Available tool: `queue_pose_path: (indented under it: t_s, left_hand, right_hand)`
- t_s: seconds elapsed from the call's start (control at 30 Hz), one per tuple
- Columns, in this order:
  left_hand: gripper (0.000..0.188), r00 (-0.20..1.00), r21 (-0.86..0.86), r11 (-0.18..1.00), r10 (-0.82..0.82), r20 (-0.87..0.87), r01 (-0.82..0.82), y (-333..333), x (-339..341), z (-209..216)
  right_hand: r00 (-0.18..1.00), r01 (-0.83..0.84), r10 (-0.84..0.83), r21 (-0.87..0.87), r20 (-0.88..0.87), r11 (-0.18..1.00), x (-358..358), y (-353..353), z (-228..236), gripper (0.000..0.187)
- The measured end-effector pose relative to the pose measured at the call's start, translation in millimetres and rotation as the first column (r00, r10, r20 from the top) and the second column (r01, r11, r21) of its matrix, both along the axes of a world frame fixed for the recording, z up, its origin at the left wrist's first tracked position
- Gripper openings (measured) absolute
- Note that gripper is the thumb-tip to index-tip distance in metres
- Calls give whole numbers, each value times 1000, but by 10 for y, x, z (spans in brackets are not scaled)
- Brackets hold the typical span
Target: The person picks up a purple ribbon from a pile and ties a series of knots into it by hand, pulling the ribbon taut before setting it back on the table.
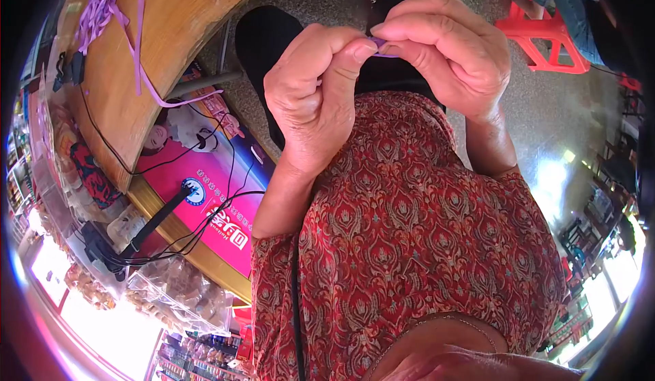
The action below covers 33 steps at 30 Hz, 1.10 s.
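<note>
My left hand [315, 87] and my right hand [456, 52] meet at the top middle, above my lap. Thumbs and fingertips of both pinch a short bit of purple ribbon [379, 41]. Most of this ribbon is hidden by my fingers, so its full shape cannot be made out. To the left, a loose bundle of purple ribbon [104, 9] lies on the wooden table [181, 2]. One long strand [138, 53] trails from it past the table's curved edge.
Below the tabletop at the left stands a pink printed panel [198, 210], crossed by black cables [228, 196]. Clear plastic bags [181, 289] hang or lie beside it. A red plastic stool [549, 39] stands on the grey floor [539, 108] at the far right, near another person's leg [576, 22].
</note>
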<state>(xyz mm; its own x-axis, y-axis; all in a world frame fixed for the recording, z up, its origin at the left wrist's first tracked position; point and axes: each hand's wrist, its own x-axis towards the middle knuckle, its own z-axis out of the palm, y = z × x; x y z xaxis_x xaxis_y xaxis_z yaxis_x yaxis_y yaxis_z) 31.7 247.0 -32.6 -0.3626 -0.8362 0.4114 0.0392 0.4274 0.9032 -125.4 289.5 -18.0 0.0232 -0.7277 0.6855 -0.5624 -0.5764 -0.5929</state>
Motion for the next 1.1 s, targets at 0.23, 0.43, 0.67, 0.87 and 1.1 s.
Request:
queue_pose_path:
  t_s: [0.23, 0.43, 0.67, 0.87, 1.1]
  left_hand:
    - [6, 996, -18, 1000, 27, 89, -25, 27, 2, 4]
    - [4, 998, -51, 998, 44, 50, -41, 13, -31, -39]
    - [16, 956, 512, 831, -79, -283, 220, 86, 2, -72]
    - [14, 978, 307, 933, -149, -146, 188, 71, 15, 56]
    - [6, 999, 98, 994, -46, -16, 48, 39, 49, -16]
  right_hand:
    - [999, 25, -27, 49, 25, 998, 38, 46, -41, 23]
    - [997, 52, -52, -7, 58, 999, 33, -31, -154, 16]
    - [950, -216, 118, 334, 290, 918, -76, 6, 158, 14]
    - [871, -331, 434, -380, 228, 864, -73, -333, -304, 18]
    - [928, -212, 82, 333, 364, 919, -12, -17, 183, 18]
